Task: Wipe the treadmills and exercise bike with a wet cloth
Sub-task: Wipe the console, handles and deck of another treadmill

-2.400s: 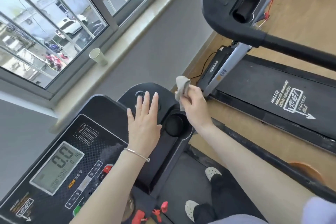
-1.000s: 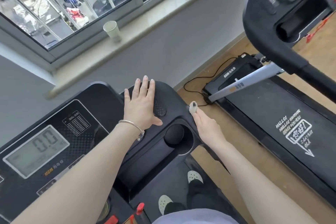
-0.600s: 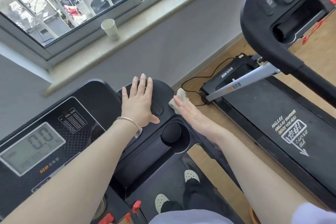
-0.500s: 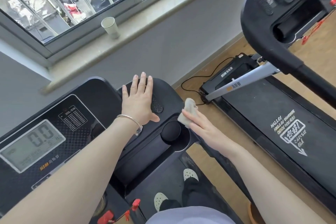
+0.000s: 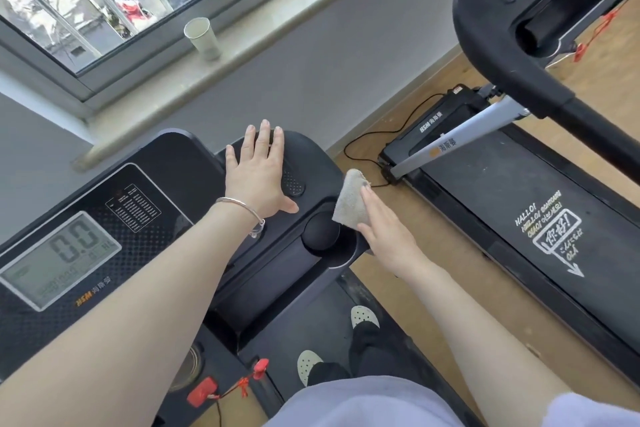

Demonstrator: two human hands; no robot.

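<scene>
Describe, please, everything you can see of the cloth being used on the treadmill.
The cloth is a small, pale grey-beige rag, looking like soft terry fabric, bunched rather than spread flat. It lies on the right rim of the near treadmill console, beside the round cup holder. The right hand presses it down with straight fingers across its lower right part. Whether it is wet cannot be told.

Left hand (image 5: 258, 180) flat on the treadmill console (image 5: 180, 184), covering its far right top. Right hand (image 5: 384, 232) pressing the cloth (image 5: 349, 206) on the console's right edge, just beside the round cup recess (image 5: 322, 234). Open wooden floor (image 5: 367, 135) between this console and the neighbouring treadmill (image 5: 519, 204), crossed by a black cable (image 5: 360, 149). Overhead right, blocked by the neighbour's handrail (image 5: 519, 80).
</scene>
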